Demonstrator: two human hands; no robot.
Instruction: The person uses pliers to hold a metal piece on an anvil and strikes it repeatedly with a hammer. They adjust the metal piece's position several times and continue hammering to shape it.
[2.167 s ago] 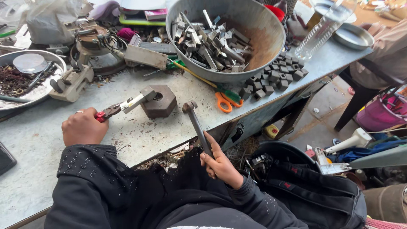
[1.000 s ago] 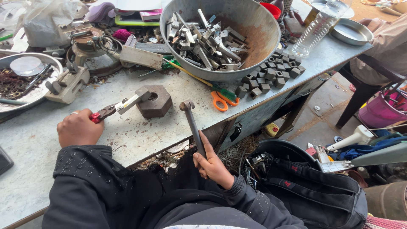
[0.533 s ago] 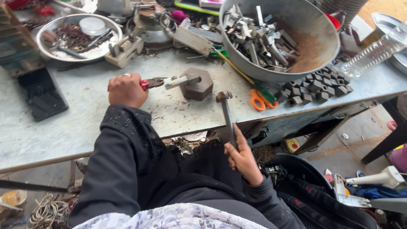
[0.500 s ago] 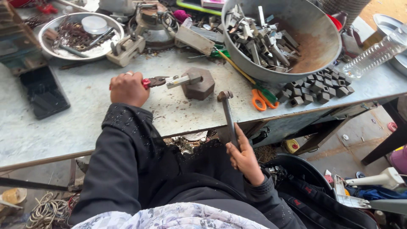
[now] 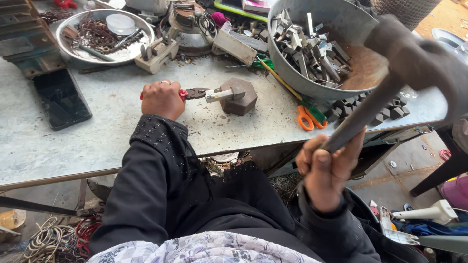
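Note:
My left hand (image 5: 162, 99) grips red-handled pliers (image 5: 191, 93) flat on the grey table (image 5: 58, 146). The pliers' jaws pinch a small pale metal piece (image 5: 220, 94) that lies across a dark hexagonal metal block (image 5: 239, 96). My right hand (image 5: 325, 172) is closed around the handle of a hammer (image 5: 390, 83), raised high and close to the camera at the right. The hammer's head is up near the top right, well above the block.
A big metal basin (image 5: 341, 34) of metal scraps stands behind the block, with orange-handled scissors (image 5: 307, 116) and several small dark blocks (image 5: 360, 107) in front of it. A round tray (image 5: 105, 30) of parts and a black phone (image 5: 61, 97) lie at the left.
My right hand has lifted the hammer from beside the table edge up toward the camera. My left hand still holds the pliers on the block. The view has shifted right.

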